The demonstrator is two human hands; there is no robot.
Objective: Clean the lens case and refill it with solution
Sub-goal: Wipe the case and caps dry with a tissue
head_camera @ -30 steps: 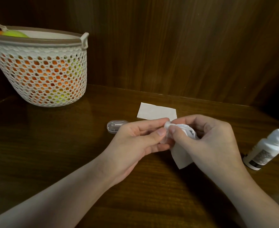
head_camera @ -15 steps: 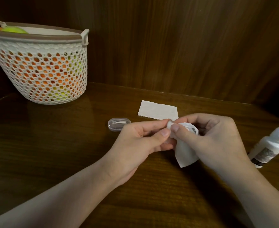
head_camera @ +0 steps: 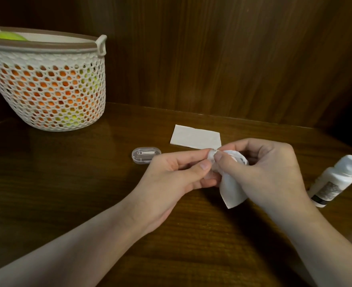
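My left hand (head_camera: 171, 179) and my right hand (head_camera: 264, 170) meet above the middle of the wooden table (head_camera: 67, 183). Between them is a small white lens case (head_camera: 211, 157), mostly wrapped in a white tissue (head_camera: 232, 189) that hangs down under my right hand. My left fingers pinch the case's left end. My right thumb and forefinger press the tissue onto it. A white solution bottle (head_camera: 336, 179) with a white cap leans at the right edge of the table, apart from both hands.
A small clear plastic box (head_camera: 144, 155) holding tweezers lies left of my hands. A folded white tissue sheet (head_camera: 196, 136) lies flat just behind them. A white mesh basket (head_camera: 46, 85) with orange and green contents stands at the back left. Wooden panelling closes the back.
My hands have stayed together on the case, with the right fingers shifting the tissue slightly over it. The view has dipped a little; nothing else on the table moved.
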